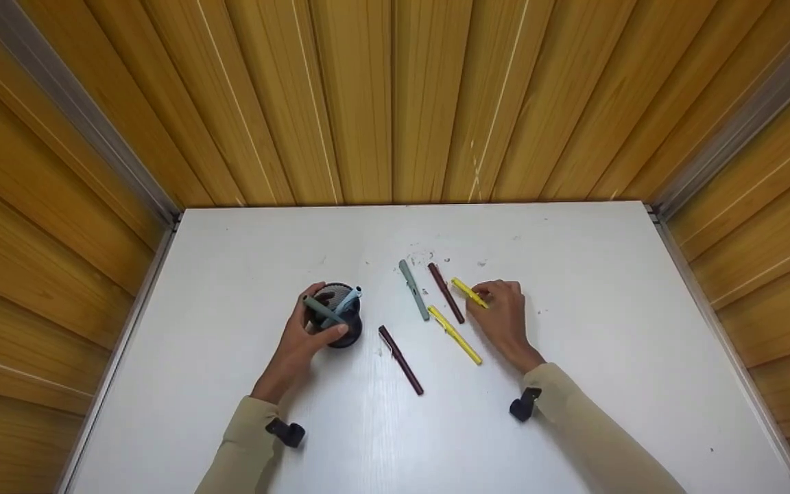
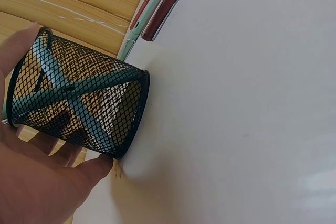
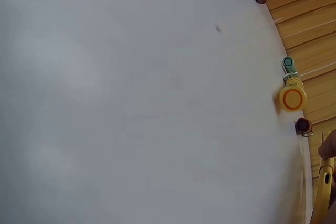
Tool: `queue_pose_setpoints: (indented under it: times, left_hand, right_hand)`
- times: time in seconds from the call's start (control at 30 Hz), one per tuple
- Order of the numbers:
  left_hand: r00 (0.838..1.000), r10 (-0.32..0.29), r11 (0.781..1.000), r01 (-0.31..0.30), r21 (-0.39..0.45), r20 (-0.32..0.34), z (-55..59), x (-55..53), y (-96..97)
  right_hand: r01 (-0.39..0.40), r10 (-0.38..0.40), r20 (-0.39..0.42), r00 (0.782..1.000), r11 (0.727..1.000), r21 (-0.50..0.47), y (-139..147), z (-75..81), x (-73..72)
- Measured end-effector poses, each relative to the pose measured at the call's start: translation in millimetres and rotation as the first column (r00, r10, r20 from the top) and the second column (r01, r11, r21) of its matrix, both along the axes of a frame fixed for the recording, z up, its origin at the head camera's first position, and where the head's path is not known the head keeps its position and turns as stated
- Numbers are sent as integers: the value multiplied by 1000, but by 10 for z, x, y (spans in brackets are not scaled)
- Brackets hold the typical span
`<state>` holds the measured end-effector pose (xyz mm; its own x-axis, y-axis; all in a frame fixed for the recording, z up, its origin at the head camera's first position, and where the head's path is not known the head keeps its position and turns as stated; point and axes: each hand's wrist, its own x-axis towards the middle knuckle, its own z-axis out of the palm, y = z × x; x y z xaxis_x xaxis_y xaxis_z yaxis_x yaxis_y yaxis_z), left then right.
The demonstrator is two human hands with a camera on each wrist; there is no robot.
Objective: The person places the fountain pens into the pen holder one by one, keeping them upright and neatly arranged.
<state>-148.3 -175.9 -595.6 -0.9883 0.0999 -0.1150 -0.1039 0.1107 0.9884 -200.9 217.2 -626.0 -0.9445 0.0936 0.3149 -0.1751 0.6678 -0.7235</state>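
My left hand point(image 1: 297, 346) grips a black mesh pen cup point(image 2: 79, 90) round its side, with the thumb near the front. A dark green pen point(image 1: 324, 310) and a light blue pen point(image 1: 348, 300) lean crosswise inside it. Over on the right, my right hand point(image 1: 505, 317) pinches a yellow pen point(image 1: 468, 291) between thumb and fingers. Only the edge of that hand and part of the pen show in the right wrist view. Left of it lie a dark red pen point(image 1: 446, 293), a grey-green pen point(image 1: 413, 289) and another yellow pen point(image 1: 455, 335).
A second dark red pen point(image 1: 401, 360) lies nearer the front, between the hands. The white table point(image 1: 607, 274) has small dark specks near its middle back. Wood-patterned panels point(image 1: 395, 103) rise behind it and at both sides.
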Motion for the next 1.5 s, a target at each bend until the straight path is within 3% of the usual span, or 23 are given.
queue_pose_setpoints:
  times: [0.47,1.5]
  left_hand:
    - [1000,3,1000,-3,27,-5,6,11,-9]
    - [1000,2,1000,-2,27,-19,17,10,17]
  right_hand:
    - [-64,61,-84,995,997,-31,-42,308,104]
    - [-190,183,-95,978,980,-66,-320,604,225]
